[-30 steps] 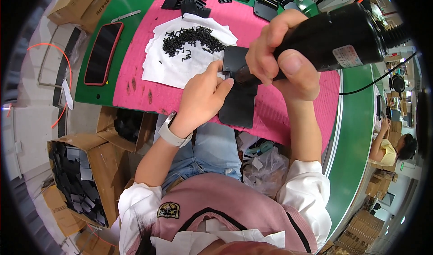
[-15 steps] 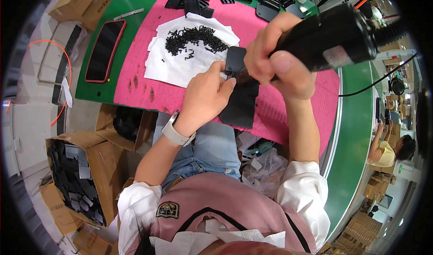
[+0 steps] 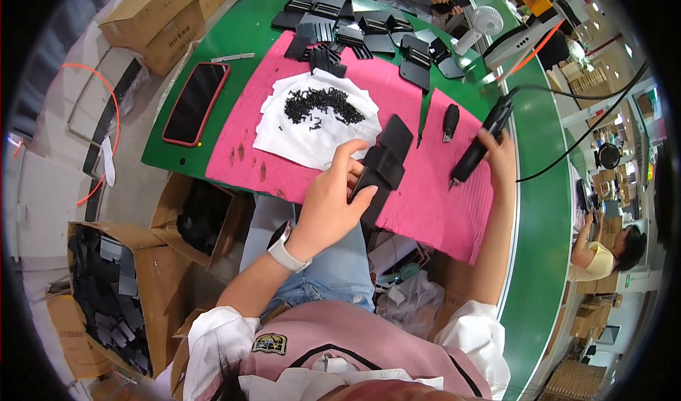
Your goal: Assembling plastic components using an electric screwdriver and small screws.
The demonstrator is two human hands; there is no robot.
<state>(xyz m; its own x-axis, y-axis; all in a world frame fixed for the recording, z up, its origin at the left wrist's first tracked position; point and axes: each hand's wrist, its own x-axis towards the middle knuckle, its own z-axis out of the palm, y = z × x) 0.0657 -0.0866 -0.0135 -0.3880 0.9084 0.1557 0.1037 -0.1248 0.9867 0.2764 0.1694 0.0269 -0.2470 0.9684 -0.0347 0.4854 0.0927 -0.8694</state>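
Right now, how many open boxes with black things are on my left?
2: the larger box at lower left and the smaller box beyond it. Others may be hidden.

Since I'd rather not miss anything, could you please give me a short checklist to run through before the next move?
1. Black plate assembly held: ok, the left grip has thumb and fingers on it.
2. Electric screwdriver clear of the assembly: ok, they are apart, with the screwdriver at the right of the pink mat.
3. Right grip firm on the screwdriver: cannot tell, fingers are at it but blurred.
4. Black screws all in one heap: not ok, a few lie apart on the white cloth.
5. Screws seated in the assembly: cannot tell, no detail shows.
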